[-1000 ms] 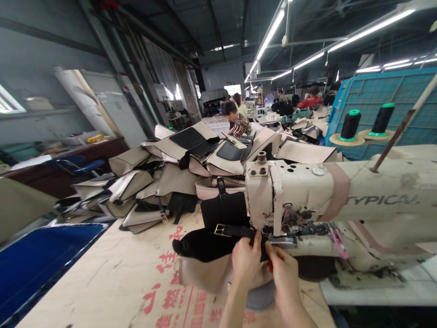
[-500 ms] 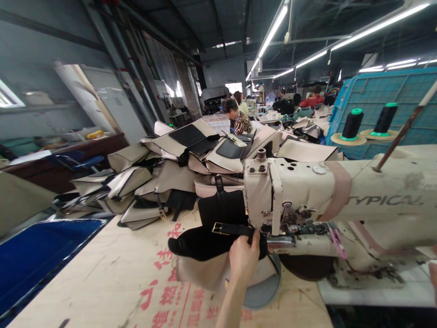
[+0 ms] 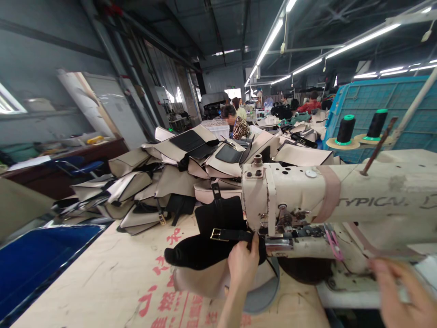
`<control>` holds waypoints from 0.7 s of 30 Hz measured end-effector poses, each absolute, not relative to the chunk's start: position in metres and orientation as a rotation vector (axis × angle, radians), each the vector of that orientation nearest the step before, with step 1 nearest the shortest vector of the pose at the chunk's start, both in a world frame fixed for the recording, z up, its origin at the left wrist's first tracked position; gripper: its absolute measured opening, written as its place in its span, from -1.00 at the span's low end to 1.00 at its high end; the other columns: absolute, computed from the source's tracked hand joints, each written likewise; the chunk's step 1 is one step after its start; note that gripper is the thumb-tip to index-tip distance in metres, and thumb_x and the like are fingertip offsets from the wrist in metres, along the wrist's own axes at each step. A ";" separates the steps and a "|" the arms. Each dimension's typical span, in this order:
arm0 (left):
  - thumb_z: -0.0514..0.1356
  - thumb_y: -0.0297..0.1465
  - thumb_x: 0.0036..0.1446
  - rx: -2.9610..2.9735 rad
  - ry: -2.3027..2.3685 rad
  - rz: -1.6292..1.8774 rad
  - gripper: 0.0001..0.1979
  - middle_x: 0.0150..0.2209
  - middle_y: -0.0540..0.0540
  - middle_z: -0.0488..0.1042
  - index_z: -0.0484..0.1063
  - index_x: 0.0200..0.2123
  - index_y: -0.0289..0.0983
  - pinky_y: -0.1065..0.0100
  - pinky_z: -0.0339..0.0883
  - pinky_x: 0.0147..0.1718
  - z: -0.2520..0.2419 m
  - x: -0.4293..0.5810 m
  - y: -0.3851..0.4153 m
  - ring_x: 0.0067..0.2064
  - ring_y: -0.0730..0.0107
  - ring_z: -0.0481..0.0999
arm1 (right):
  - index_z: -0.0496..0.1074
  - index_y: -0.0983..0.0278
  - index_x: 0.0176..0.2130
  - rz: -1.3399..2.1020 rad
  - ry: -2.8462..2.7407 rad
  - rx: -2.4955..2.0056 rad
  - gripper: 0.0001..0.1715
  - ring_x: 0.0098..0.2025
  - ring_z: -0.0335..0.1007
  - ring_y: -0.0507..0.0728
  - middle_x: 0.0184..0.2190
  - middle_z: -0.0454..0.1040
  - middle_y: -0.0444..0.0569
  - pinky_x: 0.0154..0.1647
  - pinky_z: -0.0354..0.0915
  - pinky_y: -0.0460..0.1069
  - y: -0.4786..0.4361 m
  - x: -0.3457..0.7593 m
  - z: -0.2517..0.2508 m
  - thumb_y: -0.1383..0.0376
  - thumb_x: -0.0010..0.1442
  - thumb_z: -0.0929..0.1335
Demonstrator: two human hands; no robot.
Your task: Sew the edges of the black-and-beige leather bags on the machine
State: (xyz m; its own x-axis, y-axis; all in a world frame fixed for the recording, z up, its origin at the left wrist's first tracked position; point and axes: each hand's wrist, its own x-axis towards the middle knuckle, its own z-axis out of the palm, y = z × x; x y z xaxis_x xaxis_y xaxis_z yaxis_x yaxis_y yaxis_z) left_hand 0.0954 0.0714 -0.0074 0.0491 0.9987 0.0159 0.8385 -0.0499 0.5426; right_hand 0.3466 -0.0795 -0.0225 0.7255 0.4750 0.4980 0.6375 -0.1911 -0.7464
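Note:
My left hand (image 3: 243, 263) is closed on a beige and black bag (image 3: 201, 248) at the head of the sewing machine (image 3: 293, 187). Thumb and fingers pinch its black edge beside a black strap with a gold buckle (image 3: 219, 234). The bag's black flap stands up behind, and its beige body hangs over the near side of the machine's arm. Part of the bag under the needle area is hidden. At the lower right, my right hand (image 3: 404, 291) is somewhat blurred, fingers apart, in front of the machine's base, with nothing visible in it.
A large heap of beige and black bags (image 3: 170, 168) lies behind the wooden tabletop (image 3: 102, 278). Black thread spools (image 3: 346, 130) stand above the machine near a blue crate (image 3: 372, 109). A blue-lined bin (image 3: 44, 259) is at left. People sit working farther back.
My right hand has come into view from the right edge. My left hand keeps its hold on the bag at the same place. The view has shifted slightly.

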 end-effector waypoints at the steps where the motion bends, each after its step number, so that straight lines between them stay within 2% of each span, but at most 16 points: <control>1: -0.11 -0.13 0.17 1.952 1.844 0.563 -0.51 -0.38 -0.23 0.53 0.49 -0.38 -0.31 0.42 0.06 -0.49 -0.008 0.095 0.071 -0.33 0.23 0.50 | 0.44 0.24 -0.33 0.044 -0.995 -1.793 -0.53 -0.36 0.40 0.15 -0.40 0.48 -0.01 -0.33 0.24 -0.05 -0.067 0.312 -0.019 -0.08 0.03 0.27; 2: -0.11 -0.13 0.17 1.958 1.843 0.564 -0.51 -0.38 -0.23 0.53 0.49 -0.39 -0.31 0.42 0.06 -0.49 -0.009 0.095 0.071 -0.33 0.23 0.50 | 0.43 0.23 -0.31 0.297 -1.122 -1.713 -0.55 -0.42 0.39 0.12 -0.43 0.48 -0.04 -0.39 0.23 -0.07 -0.053 0.278 -0.018 -0.06 0.08 0.24; 4: -0.11 -0.13 0.17 1.962 1.830 0.565 -0.51 -0.38 -0.22 0.53 0.49 -0.39 -0.30 0.42 0.06 -0.49 -0.009 0.094 0.071 -0.34 0.25 0.49 | 0.40 0.22 -0.28 0.583 -1.218 -1.636 -0.60 -0.50 0.35 0.09 -0.50 0.45 -0.08 -0.47 0.17 -0.09 -0.024 0.225 -0.019 -0.02 0.12 0.23; 10: -0.08 -0.17 0.17 1.964 1.742 0.593 -0.56 -0.40 -0.17 0.52 0.50 -0.38 -0.31 0.44 0.04 -0.51 -0.011 0.092 0.072 -0.37 0.33 0.47 | 0.33 0.26 -0.59 0.640 -0.999 -1.536 -0.63 -0.59 0.24 0.09 -0.66 0.34 -0.04 -0.52 0.05 -0.08 0.028 0.184 -0.025 0.03 -0.02 0.31; 16: -0.07 -0.14 0.15 1.940 1.754 0.623 -0.53 -0.44 -0.19 0.52 0.50 -0.42 -0.33 0.43 0.01 -0.54 -0.013 0.094 0.075 -0.39 0.32 0.47 | 0.39 0.28 -0.54 0.779 -0.784 -1.483 -0.60 -0.49 0.26 0.09 -0.56 0.41 -0.02 -0.46 0.13 -0.09 0.030 0.170 -0.033 0.06 0.06 0.21; 18: -0.08 -0.14 0.16 1.954 1.741 0.607 -0.53 -0.43 -0.18 0.52 0.50 -0.42 -0.32 0.44 0.02 -0.53 -0.013 0.094 0.076 -0.38 0.32 0.48 | 0.38 0.30 -0.55 0.840 -0.679 -1.455 -0.56 -0.57 0.20 0.04 -0.63 0.37 -0.07 -0.54 0.11 -0.11 0.032 0.163 -0.035 0.02 0.06 0.22; 21: -0.09 -0.15 0.16 1.985 1.768 0.565 -0.54 -0.39 -0.18 0.53 0.49 -0.41 -0.31 0.44 0.05 -0.50 -0.011 0.096 0.081 -0.34 0.30 0.48 | 0.35 0.30 -0.57 0.934 -0.550 -1.395 -0.51 -0.69 0.04 -0.02 -0.76 0.21 -0.19 -0.67 0.00 -0.12 0.035 0.158 -0.033 -0.03 0.05 0.22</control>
State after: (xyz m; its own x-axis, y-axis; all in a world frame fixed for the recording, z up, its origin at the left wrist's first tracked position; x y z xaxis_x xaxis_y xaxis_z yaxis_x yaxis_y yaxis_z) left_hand 0.0958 0.0809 -0.0112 0.1081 0.9939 0.0228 0.8229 -0.1024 0.5589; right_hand 0.1583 0.0346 -0.0335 0.5502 0.8124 -0.1932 -0.2245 -0.0790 -0.9713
